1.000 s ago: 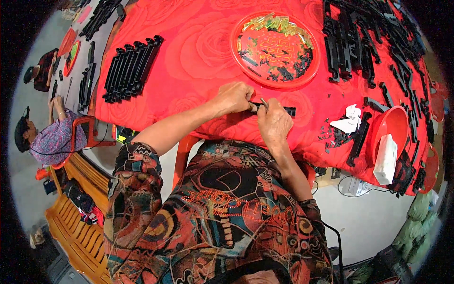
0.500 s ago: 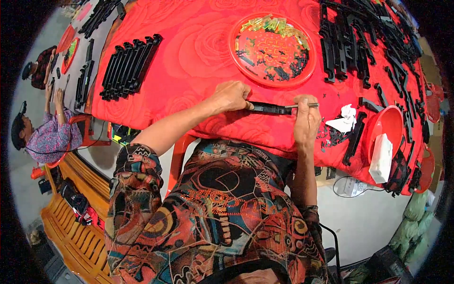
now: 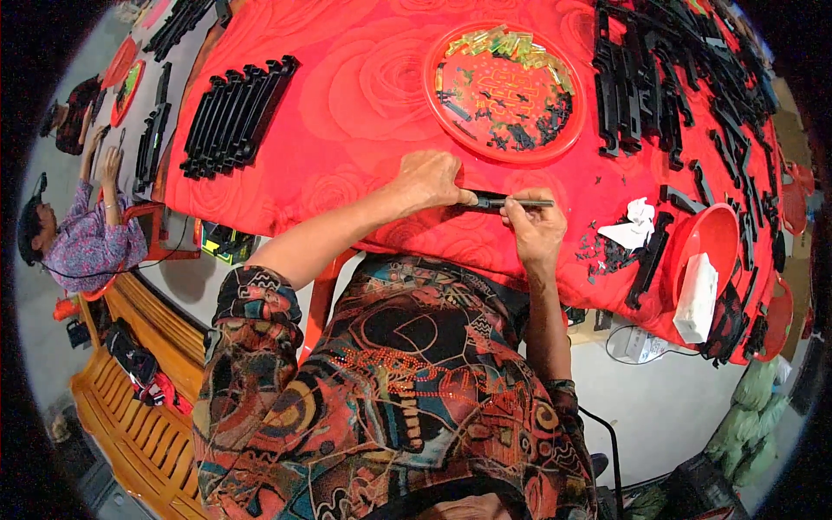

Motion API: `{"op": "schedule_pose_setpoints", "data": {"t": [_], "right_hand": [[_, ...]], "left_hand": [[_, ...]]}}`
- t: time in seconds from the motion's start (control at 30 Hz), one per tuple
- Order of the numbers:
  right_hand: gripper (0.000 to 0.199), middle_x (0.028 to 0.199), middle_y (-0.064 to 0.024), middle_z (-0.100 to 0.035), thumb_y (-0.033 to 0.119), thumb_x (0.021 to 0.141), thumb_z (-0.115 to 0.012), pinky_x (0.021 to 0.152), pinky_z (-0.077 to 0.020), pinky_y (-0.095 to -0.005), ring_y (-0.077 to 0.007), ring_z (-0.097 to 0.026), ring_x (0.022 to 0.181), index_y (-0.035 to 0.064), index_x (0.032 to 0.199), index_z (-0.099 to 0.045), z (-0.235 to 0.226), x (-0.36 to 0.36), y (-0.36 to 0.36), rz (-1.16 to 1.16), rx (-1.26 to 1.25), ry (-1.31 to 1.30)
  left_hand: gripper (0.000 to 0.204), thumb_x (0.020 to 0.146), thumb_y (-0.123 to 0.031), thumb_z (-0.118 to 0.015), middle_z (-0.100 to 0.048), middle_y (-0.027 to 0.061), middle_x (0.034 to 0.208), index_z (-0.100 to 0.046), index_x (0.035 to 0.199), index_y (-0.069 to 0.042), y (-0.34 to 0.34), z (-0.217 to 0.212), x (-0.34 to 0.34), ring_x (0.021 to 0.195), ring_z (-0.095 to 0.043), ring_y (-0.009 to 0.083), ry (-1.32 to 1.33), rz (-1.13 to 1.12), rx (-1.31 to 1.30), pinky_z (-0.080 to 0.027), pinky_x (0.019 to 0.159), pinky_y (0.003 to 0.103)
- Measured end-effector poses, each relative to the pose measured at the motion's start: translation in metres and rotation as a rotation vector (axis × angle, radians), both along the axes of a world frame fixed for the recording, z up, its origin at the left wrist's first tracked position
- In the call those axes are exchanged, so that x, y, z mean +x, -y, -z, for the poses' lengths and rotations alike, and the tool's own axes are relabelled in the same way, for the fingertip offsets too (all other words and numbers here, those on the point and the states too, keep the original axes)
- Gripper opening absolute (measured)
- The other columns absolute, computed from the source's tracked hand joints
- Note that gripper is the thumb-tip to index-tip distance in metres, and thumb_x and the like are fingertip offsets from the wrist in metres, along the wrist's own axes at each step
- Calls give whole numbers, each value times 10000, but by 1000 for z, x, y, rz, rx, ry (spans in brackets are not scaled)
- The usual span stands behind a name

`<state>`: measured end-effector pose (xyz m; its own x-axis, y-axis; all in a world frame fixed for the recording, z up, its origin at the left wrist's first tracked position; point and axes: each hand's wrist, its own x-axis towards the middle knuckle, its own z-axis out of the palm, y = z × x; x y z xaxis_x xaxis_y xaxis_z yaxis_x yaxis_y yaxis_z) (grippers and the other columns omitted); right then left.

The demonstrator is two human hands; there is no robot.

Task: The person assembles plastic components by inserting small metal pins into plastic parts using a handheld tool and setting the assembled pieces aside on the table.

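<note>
My left hand (image 3: pixel 431 179) is closed on the left end of a long black plastic part (image 3: pixel 488 197) that lies near the table's front edge. In my right hand (image 3: pixel 537 227) is a thin grey metal rod-like tool (image 3: pixel 536 204), pinched between thumb and fingers and lying along the black part's right portion. The tool's working tip is too small to make out. Beyond my hands sits a round red tray (image 3: pixel 582 130) with small black pieces (image 3: pixel 520 134) and clear yellowish pieces (image 3: pixel 498 41) in it.
A neat row of black plastic parts (image 3: pixel 238 117) lies at the left. More black parts (image 3: pixel 637 95) are heaped at the right, near crumpled white tissue (image 3: pixel 637 224), black scraps (image 3: pixel 607 256), a red bowl (image 3: pixel 719 230) and a white pack (image 3: pixel 696 299). Another person (image 3: pixel 91 238) sits far left.
My right hand has moved left along the black part with the tool, its fingers now reaching further over it. My left hand keeps its hold and has shifted slightly right.
</note>
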<state>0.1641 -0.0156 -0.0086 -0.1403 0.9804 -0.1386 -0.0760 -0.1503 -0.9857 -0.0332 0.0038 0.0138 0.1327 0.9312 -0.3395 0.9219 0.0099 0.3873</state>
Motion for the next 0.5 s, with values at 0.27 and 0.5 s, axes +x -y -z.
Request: {"op": "schedule_pose_setpoints", "data": {"t": [0.27, 0.5], "right_hand": [[72, 686, 11, -557, 11, 798, -639, 539, -435, -204, -42, -509, 631, 19, 785, -568, 2, -2, -3, -41, 126, 163], [90, 652, 22, -525, 34, 793, -640, 491, -371, -200, -28, -435, 581, 24, 759, -557, -2, -1, -3, -64, 108, 240]], "left_hand": [[537, 599, -553, -708, -626, 167, 670, -636, 702, -31, 0, 2, 3, 670, -625, 336, -12, -5, 14, -465, 570, 460], [496, 576, -491, -743, -624, 181, 643, -652, 653, -9, 0, 5, 6, 657, -636, 331, 21, -19, 41, -481, 575, 451]]}}
